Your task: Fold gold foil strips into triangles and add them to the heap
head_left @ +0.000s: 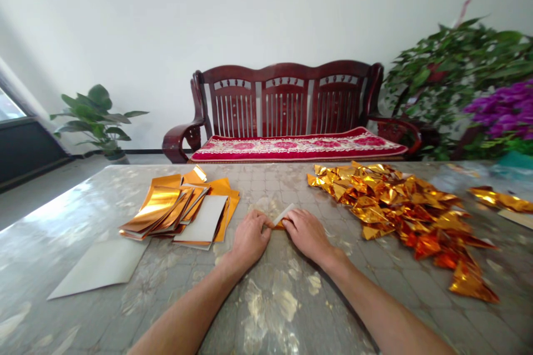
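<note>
My left hand and my right hand meet at the middle of the marble-patterned table. Both pinch a small piece of gold foil paper whose white back shows, pressed against the tabletop. Fingers of both hands are curled on it. To the left lies a stack of flat gold foil sheets, some turned white side up. To the right is a heap of folded gold foil pieces.
A loose white sheet lies at the front left. More foil sits at the far right edge. Behind the table stand a dark wooden bench with a red cushion, a potted plant and flowering plants.
</note>
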`<state>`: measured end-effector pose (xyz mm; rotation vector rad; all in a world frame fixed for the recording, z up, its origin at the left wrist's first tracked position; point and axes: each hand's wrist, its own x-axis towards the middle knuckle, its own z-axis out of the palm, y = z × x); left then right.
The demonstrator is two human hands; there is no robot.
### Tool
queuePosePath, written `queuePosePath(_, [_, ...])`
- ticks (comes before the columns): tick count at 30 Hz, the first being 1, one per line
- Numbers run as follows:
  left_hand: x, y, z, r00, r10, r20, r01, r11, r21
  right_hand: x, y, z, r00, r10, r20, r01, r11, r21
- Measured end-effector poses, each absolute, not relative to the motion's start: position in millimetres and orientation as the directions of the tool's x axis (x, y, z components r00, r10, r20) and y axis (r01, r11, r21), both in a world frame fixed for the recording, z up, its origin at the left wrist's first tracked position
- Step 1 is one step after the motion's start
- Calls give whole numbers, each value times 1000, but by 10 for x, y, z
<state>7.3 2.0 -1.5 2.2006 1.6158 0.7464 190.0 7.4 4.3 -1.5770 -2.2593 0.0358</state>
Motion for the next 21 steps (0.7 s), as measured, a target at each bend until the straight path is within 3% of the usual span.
queuePosePath(21, [82,-8,-11,253,935,250,789,-348,506,1906,56,56,-319,903,287,880,394,-263])
